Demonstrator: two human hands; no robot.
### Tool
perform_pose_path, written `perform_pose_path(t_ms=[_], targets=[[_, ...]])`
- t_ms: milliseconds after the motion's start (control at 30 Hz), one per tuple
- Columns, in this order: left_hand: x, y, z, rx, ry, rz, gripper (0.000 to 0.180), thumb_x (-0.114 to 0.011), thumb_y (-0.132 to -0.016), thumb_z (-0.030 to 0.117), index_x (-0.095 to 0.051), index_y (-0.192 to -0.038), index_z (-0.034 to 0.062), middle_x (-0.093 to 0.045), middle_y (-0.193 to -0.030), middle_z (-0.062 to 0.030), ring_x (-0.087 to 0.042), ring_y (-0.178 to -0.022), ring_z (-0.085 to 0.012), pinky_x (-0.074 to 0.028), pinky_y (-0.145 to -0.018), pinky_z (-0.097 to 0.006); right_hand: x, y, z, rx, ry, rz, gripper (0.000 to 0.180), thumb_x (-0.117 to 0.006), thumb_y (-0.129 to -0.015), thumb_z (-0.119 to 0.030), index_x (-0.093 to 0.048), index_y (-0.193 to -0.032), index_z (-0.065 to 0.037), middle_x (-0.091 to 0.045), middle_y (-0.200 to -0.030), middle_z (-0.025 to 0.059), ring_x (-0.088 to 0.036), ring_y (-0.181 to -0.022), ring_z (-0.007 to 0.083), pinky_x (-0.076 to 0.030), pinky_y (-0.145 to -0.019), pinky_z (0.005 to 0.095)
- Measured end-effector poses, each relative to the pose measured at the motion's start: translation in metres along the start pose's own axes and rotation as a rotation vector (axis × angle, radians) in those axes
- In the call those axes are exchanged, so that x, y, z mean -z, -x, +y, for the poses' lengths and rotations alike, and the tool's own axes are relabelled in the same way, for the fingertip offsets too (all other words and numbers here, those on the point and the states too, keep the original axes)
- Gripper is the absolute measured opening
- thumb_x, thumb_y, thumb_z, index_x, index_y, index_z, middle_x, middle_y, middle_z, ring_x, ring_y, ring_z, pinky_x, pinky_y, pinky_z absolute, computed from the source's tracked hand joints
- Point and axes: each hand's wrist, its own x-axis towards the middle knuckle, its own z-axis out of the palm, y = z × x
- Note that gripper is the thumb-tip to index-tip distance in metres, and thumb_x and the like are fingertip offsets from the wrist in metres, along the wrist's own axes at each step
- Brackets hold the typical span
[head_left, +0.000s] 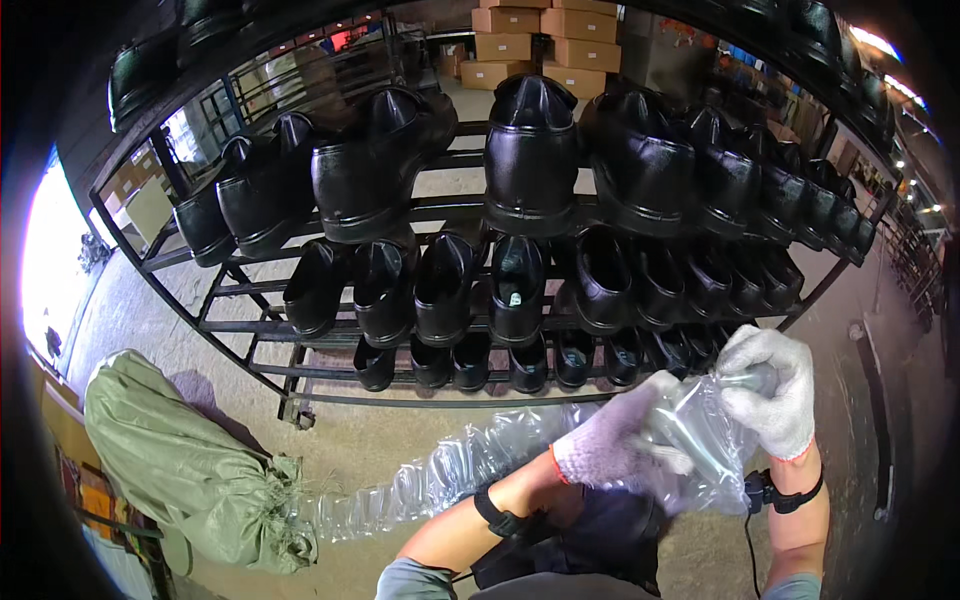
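Note:
Both my hands wear whitish knit gloves with red-orange cuffs. My left hand (618, 438) is wrapped round a bundle of clear, shiny moulded plastic (705, 430), thumb up and fingers along its near side, slightly blurred. At the bundle's upper right end, my right hand (775, 390) is closed with bent fingers on the same plastic. A long row of nested clear plastic pieces (430, 480) stretches from behind my left forearm to the gathered mouth of a green woven sack (190, 460) on the floor. Whether it joins the bundle is hidden by my arm.
Ahead stands a black metal rack (440, 208) with several tiers of black shoes (532, 170), close beyond my hands. A caster (300, 418) shows at its lower left. Cardboard boxes (500, 47) are stacked behind. A dark bar (872, 410) lies at right.

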Motion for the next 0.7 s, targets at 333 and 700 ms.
perform_pose_path(t_ms=[333,700], targets=[[0.046,0.005,0.049,0.228,-0.810,0.030,0.029,-0.085,-0.095,0.025,-0.076,-0.116,0.0074,-0.077,-0.087,-0.0138,-0.079,-0.078,-0.0337,-0.061,-0.069,-0.042,0.004,-0.017,0.068,0.197,0.558,-0.514,0.022,-0.085,-0.087,-0.023,-0.085,-0.101,-0.006,-0.078,-0.088,0.0122,-0.075,-0.080,0.0297,-0.060,-0.072,0.0393],[0.067,-0.032,0.049,0.246,-0.765,0.572,0.025,-0.077,-0.101,0.020,-0.074,-0.114,-0.0009,-0.076,-0.082,-0.0178,-0.077,-0.074,-0.0270,-0.061,-0.074,-0.038,0.054,-0.036,0.137,-0.362,-0.726,0.291,0.033,-0.068,-0.096,-0.003,-0.075,-0.127,0.007,-0.079,-0.118,0.0127,-0.074,-0.105,0.0195,-0.061,-0.095,0.0314]])
